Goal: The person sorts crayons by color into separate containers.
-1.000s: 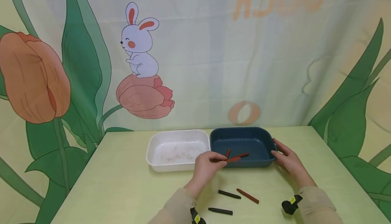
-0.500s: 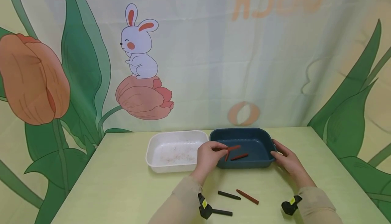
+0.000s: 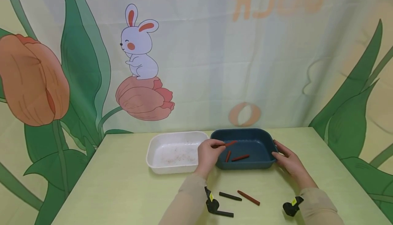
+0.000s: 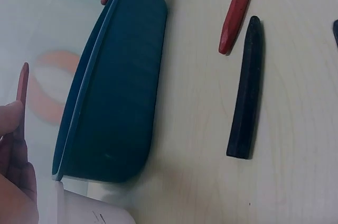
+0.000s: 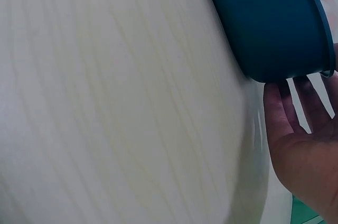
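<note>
Left hand (image 3: pixel 209 154) is pinching a held red crayon (image 3: pixel 231 143) over the blue tray (image 3: pixel 251 165), at 10 o'clock (dial centred on that tray in the head view, 12 pointing away from the person). Right hand (image 3: pixel 289 162) is resting extended fingers against the tray's end, between 3 and 4; I am reading this as steadying. Progress, my estimate: about midway. A first tray crayon (image 3: pixel 228 156) at 8 and a second tray crayon (image 3: pixel 241 158) at 7 are lying inside. Outside, on the table (image 3: pixel 129 184), a loose red crayon (image 3: pixel 248 197) is lying at 6, two black crayons (image 3: pixel 230 196) between 6 and 7. Pose: left forearm is reaching in from 8, right from 4.
</note>
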A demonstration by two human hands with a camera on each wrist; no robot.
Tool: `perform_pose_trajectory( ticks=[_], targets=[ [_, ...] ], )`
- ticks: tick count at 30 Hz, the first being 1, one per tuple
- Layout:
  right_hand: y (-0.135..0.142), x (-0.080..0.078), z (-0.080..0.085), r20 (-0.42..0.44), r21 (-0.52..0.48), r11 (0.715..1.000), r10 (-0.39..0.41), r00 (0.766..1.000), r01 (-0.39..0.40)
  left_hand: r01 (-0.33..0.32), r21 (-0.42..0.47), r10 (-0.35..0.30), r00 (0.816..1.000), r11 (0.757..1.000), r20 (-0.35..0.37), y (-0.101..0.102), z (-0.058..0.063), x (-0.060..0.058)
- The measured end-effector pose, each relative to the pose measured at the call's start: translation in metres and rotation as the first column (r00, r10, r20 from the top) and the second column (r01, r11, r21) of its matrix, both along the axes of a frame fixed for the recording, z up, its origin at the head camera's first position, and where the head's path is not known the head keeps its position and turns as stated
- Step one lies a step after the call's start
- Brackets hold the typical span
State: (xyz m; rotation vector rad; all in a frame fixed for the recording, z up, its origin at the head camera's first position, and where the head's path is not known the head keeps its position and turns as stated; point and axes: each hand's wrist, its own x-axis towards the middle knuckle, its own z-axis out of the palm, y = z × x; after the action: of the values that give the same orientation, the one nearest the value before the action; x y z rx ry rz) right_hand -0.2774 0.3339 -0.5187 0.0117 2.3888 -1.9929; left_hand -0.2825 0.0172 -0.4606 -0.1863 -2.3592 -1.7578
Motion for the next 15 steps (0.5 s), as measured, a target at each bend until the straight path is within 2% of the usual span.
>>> perform_pose_trajectory(
  ticks=[8,15],
  targets=[
    [0.001,-0.001,0.0,0.019,0.03,1.0,-0.002,1.0,0.001,-0.083,0.006,0.083,0.997,0.997,-0.01,0.009,0.0,-0.007],
    [0.0,-0.001,-0.001,-0.002,0.009,1.0,0.006,1.0,-0.006,-0.144,0.016,0.144,0.99,0.989,-0.005,0.015,-0.002,-0.01]
  ],
)
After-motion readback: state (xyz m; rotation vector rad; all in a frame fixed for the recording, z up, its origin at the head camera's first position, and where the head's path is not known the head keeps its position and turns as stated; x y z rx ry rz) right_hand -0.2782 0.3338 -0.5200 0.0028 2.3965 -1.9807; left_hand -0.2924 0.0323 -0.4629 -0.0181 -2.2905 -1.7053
